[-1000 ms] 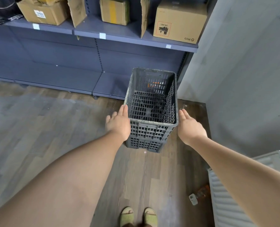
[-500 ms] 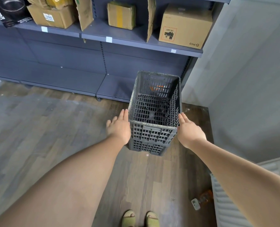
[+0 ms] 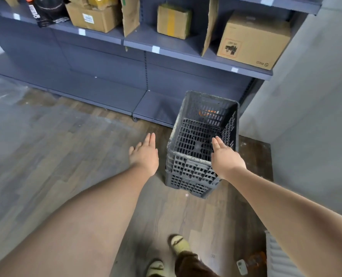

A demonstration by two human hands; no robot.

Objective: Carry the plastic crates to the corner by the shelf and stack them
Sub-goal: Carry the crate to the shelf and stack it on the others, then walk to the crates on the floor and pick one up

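A stack of dark grey slatted plastic crates point(image 3: 192, 170) stands on the wooden floor in the corner between the grey shelf unit point(image 3: 166, 50) and the wall. The top crate is open, and something orange shows through its far wall. My left hand point(image 3: 145, 154) hovers to the left of the stack, fingers straight, a gap away from it. My right hand point(image 3: 225, 156) is over the crate's near right corner, fingers straight, holding nothing. I cannot tell whether it touches the rim.
Cardboard boxes point(image 3: 252, 41) and a black carton point(image 3: 48, 11) sit on the shelf. The grey wall point(image 3: 306, 108) closes the right side. A white slatted object point(image 3: 280, 258) and a small orange item point(image 3: 254, 260) lie at the lower right. My sandalled feet point(image 3: 178, 242) are below.
Both hands have left the sides of the crate; the left has drawn away to the left. I have stepped back and one foot has moved forward. The stack stays put.
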